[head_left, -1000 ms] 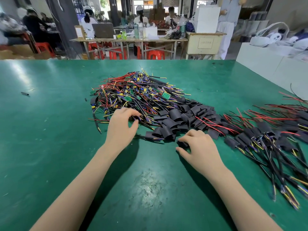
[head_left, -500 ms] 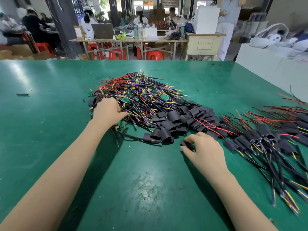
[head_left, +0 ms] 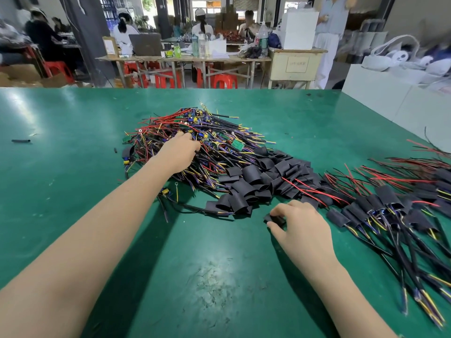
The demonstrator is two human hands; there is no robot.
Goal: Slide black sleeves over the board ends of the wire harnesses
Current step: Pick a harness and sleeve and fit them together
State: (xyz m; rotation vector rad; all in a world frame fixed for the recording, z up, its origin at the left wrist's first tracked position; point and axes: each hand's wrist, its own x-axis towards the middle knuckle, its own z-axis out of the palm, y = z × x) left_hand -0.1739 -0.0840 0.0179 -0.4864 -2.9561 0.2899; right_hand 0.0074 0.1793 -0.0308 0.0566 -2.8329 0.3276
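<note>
A heap of unsleeved wire harnesses, with small green boards and red, black and yellow wires, lies in the middle of the green table. My left hand reaches into this heap, its fingertips buried among the wires near the top. A pile of loose black sleeves lies just right of the heap. My right hand rests on the table in front of that pile and pinches one black sleeve between thumb and fingers. Sleeved harnesses fan out at the right.
One loose harness lies on the table below my left forearm. A short black tube piece lies far left. White boxes border the table's right edge. Other work tables, red stools and people stand beyond the far edge.
My left hand has moved from the heap's near left edge up and further into the heap. My right hand has stayed put with the sleeve in its fingers.
</note>
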